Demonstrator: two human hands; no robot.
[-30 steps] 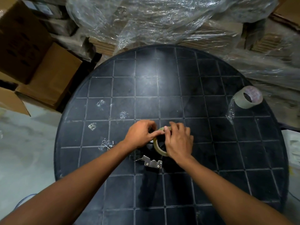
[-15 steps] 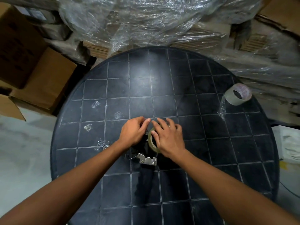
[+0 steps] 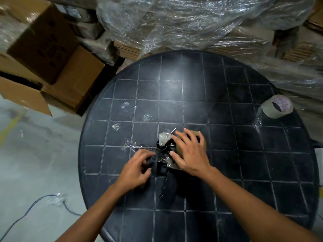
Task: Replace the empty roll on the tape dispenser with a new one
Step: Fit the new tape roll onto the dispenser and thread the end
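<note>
A black tape dispenser [image 3: 165, 180] with metal side plates lies in the middle of the round black table [image 3: 227, 172], its hub [image 3: 161, 145] exposed. My right hand [image 3: 189, 152] covers and grips a thin brown empty roll [image 3: 180, 148] at the hub's right side. My left hand [image 3: 138, 169] hovers just left of the dispenser with fingers curled and apart, holding nothing. A full roll of clear tape [image 3: 277, 109], a loose tail hanging from it, stands near the table's right edge, far from both hands.
Scraps of clear tape [image 3: 130, 144] stick to the table left of the dispenser. Open cardboard boxes [image 3: 57, 67] stand to the left, plastic-wrapped stacks of cardboard [image 3: 192, 28] behind the table. A cable [image 3: 35, 205] lies on the floor at lower left.
My left hand has let go of the roll and drawn back toward me and left. The right hand stays on the roll, and the dispenser's upper metal plate now shows.
</note>
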